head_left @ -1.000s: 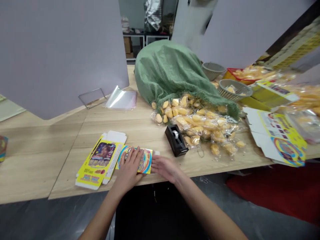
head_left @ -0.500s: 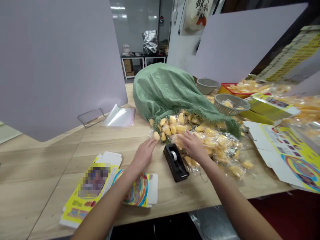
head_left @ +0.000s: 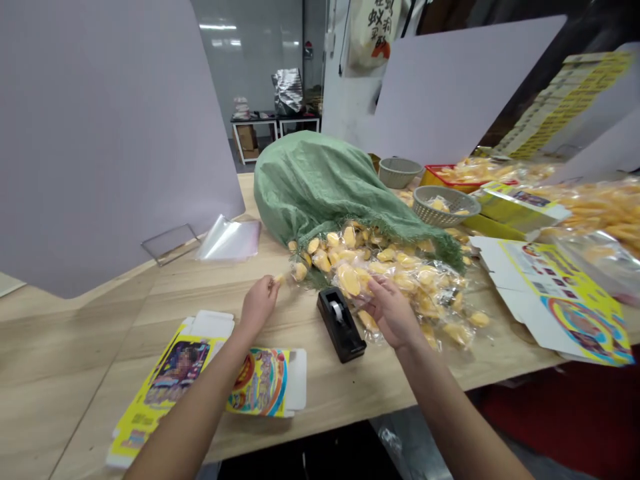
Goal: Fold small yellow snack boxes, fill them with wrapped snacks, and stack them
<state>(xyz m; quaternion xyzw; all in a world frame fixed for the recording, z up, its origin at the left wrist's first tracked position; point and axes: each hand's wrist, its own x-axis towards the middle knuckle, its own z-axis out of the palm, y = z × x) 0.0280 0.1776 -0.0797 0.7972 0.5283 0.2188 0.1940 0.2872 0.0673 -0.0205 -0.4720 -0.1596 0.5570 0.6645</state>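
Leaving the flat printed carton point(head_left: 260, 383), our left hand point(head_left: 259, 307) pinched a small yellow piece point(head_left: 279, 279) between its fingers, while our right hand point(head_left: 393, 313) curled half closed into the bagged yellow pieces point(head_left: 380, 267) beside the tape dispenser point(head_left: 337, 323).

This is a workshop or packing room, not a home: a long wood-grain workbench point(head_left: 320, 407) is divided by lilac partition boards point(head_left: 100, 133). On it lie flat printed cardboard box blanks point(head_left: 560, 300), a black tape dispenser point(head_left: 339, 325), plastic baskets point(head_left: 445, 205), and clear bags of yellow pieces point(head_left: 395, 280) spilling from a green mesh sack point(head_left: 310, 180). Beyond, white metal shelving point(head_left: 275, 123) holds cardboard cartons point(head_left: 245, 137).
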